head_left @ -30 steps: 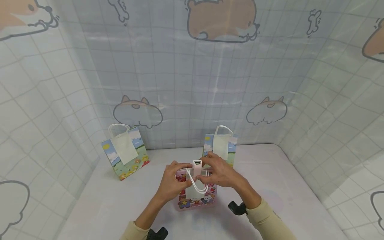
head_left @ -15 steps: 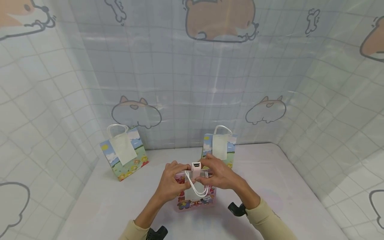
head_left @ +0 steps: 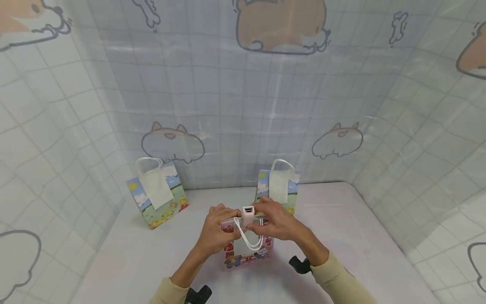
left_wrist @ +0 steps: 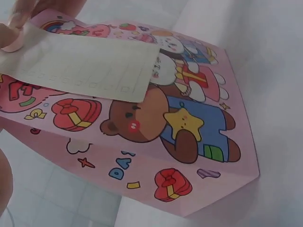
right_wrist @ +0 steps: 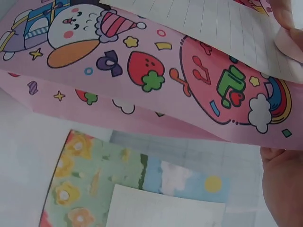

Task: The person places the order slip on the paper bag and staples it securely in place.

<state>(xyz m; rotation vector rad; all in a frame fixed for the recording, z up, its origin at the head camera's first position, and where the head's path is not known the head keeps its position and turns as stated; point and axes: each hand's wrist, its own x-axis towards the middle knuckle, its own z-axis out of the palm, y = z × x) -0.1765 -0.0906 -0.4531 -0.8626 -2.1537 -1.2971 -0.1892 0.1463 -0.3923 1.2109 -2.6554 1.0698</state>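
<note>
A pink paper gift bag (head_left: 233, 261) with cartoon animals stands at the table's front middle. Against its front lies a ruled pale paper slip (left_wrist: 94, 66). At the top edge sits a small pink-and-white stapler (head_left: 248, 214), dark slot facing up. My left hand (head_left: 215, 230) pinches the bag's top at the left, its thumb near the stapler. My right hand (head_left: 279, 221) pinches the stapler from the right, index finger above and thumb below. A white handle (head_left: 250, 245) droops over the slip. Each wrist view shows the stapler only as a rounded pink part by the thumb.
A flower-meadow gift bag (head_left: 178, 207) with a white slip leans at the back left. Another such bag (head_left: 292, 196) stands behind my right hand, partly hidden. Grid-patterned curtains (head_left: 243, 105) enclose the white table (head_left: 205, 198) at its back and sides.
The stapler and the top of the pink bag have dropped slightly toward me over the last second. Both hands keep their grips.
</note>
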